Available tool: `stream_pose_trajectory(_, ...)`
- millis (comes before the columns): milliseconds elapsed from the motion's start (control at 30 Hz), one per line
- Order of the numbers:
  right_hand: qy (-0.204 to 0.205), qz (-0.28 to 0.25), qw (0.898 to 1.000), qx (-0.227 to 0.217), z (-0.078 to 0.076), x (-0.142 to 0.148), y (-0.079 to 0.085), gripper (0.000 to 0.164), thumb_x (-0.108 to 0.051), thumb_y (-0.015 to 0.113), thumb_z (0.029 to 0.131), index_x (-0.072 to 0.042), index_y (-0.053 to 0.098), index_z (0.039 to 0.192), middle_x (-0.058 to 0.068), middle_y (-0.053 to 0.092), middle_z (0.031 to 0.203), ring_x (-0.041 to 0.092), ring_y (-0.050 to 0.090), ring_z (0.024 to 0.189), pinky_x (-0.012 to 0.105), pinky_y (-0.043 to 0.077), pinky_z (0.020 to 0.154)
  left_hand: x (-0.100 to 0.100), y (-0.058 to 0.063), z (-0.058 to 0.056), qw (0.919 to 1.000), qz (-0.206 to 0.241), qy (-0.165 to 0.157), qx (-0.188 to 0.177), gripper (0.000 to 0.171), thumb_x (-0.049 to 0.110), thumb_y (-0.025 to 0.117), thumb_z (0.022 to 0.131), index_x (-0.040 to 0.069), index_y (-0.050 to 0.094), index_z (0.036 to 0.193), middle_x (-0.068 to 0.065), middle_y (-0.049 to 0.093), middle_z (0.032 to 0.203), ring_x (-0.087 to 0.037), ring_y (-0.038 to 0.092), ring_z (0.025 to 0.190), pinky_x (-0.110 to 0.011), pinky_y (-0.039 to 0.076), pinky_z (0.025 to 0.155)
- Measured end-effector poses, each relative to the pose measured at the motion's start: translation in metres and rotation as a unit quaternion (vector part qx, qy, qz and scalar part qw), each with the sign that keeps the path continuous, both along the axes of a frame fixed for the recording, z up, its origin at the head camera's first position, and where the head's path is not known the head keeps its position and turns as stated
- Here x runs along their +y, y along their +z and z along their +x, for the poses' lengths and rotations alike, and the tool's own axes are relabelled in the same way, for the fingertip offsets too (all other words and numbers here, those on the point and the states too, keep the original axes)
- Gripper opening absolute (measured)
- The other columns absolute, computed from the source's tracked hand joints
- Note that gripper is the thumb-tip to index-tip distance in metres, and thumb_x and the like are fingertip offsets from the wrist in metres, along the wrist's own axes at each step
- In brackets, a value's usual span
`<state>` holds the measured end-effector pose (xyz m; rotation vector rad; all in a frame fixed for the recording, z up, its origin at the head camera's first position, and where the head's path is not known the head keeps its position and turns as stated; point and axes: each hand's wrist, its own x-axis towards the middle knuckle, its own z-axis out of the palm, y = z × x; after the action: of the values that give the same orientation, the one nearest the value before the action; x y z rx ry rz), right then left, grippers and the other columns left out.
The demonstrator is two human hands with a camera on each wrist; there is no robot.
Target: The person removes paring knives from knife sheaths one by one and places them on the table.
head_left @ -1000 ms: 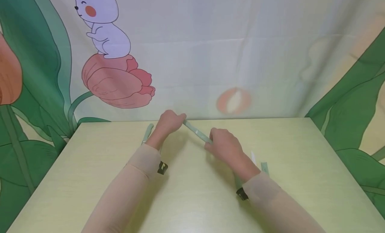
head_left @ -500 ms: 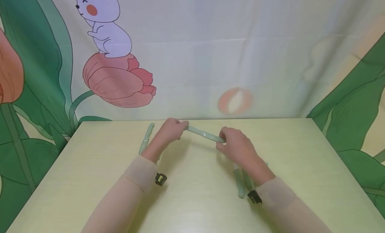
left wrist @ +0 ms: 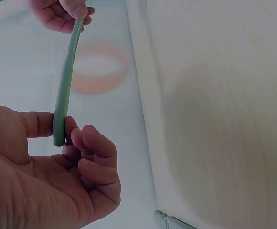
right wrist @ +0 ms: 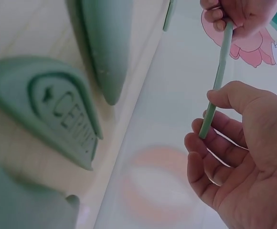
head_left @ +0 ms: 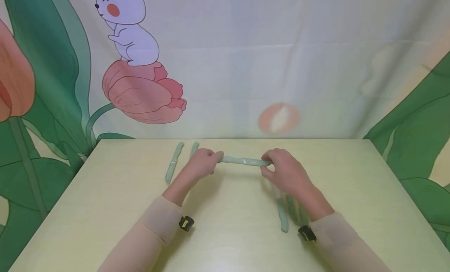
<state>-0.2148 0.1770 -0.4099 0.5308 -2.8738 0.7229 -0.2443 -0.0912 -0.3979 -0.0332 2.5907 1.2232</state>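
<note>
Between my hands, above the far part of the table, a green sheathed knife (head_left: pixel 242 161) lies nearly level. My left hand (head_left: pixel 203 162) pinches its rounded handle end between thumb and fingers, the other fingers loosely curled, as the left wrist view shows. At the opposite end, my right hand (head_left: pixel 286 168) pinches the flat green sheath (right wrist: pixel 215 90) with thumb and fingertips. The blade is hidden inside. Below the right hand lies a green-handled knife (head_left: pixel 283 215) with a pale blade, beside a green piece with raised lettering (right wrist: pixel 64 107).
A second sheathed green knife (head_left: pixel 173 164) lies at the table's left. Another green handle (head_left: pixel 194 148) shows partly behind my left hand. More green pieces are partly hidden under the right forearm. A printed curtain (head_left: pixel 225 69) hangs behind the table's far edge (head_left: pixel 316 139).
The sheathed knife has swung from a slant to nearly level. My right hand has moved right, and my left hand has come lower and slightly right. Both keep their hold.
</note>
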Motion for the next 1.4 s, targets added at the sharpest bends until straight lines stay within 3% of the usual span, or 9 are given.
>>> stream_pose_trajectory(200,0.006,-0.001,1.000,0.018,0.003,0.004,-0.002,0.023,-0.019,0.072,0.099,-0.009,0.074,0.119,0.005,0.070,0.115,0.027,0.064,0.110,0.048,0.056,0.089,0.001,-0.003,0.010,1.0000,0.002,-0.004,0.008,0.046,0.039,0.052,0.106,-0.004,0.070,0.107,-0.001,0.047,0.066,-0.016,0.036,0.057,-0.030,0.031,0.055)
stream_pose_trajectory(500,0.033,0.002,0.999,0.033,0.004,0.009,-0.008,0.025,-0.016,0.073,0.100,-0.005,0.074,0.123,0.007,0.069,0.115,0.028,0.064,0.108,0.048,0.057,0.089,0.002,-0.011,0.016,0.9999,-0.004,-0.013,0.006,0.044,0.037,0.050,0.107,0.001,0.063,0.087,0.000,0.045,0.062,-0.016,0.035,0.056,-0.030,0.030,0.054)
stream_pose_trajectory(700,0.056,-0.004,0.998,0.021,0.006,0.011,-0.011,0.024,-0.013,0.075,0.100,-0.003,0.074,0.122,0.008,0.068,0.115,0.028,0.065,0.106,0.047,0.056,0.093,0.002,-0.016,0.018,0.9998,-0.009,-0.017,0.010,0.045,0.037,0.049,0.108,-0.002,0.070,0.097,-0.001,0.047,0.062,-0.016,0.036,0.055,-0.030,0.031,0.053)
stream_pose_trajectory(1033,0.068,-0.008,0.997,0.027,0.008,0.012,-0.012,0.022,-0.011,0.076,0.099,-0.006,0.076,0.120,0.006,0.071,0.114,0.026,0.066,0.105,0.047,0.055,0.094,0.000,-0.021,0.018,0.9994,-0.009,-0.026,0.021,0.046,0.038,0.049,0.109,-0.002,0.069,0.102,-0.003,0.052,0.066,-0.017,0.042,0.058,-0.030,0.035,0.055)
stream_pose_trajectory(1233,0.066,-0.010,0.997,0.027,0.008,0.013,-0.010,0.022,-0.011,0.077,0.099,-0.006,0.076,0.120,0.005,0.071,0.113,0.027,0.066,0.104,0.047,0.055,0.094,0.000,-0.019,0.020,0.9987,-0.012,-0.023,0.043,0.044,0.041,0.050,0.110,0.001,0.066,0.116,-0.008,0.063,0.085,-0.021,0.054,0.070,-0.033,0.045,0.061)
stream_pose_trajectory(1400,0.066,-0.007,0.997,0.028,0.008,0.013,-0.007,0.022,-0.011,0.077,0.099,-0.006,0.076,0.120,0.006,0.071,0.111,0.027,0.066,0.103,0.047,0.055,0.093,0.004,-0.016,0.024,0.9928,-0.032,-0.028,0.112,0.048,0.044,0.057,0.107,0.003,0.064,0.130,-0.012,0.064,0.117,-0.026,0.062,0.098,-0.041,0.054,0.084)
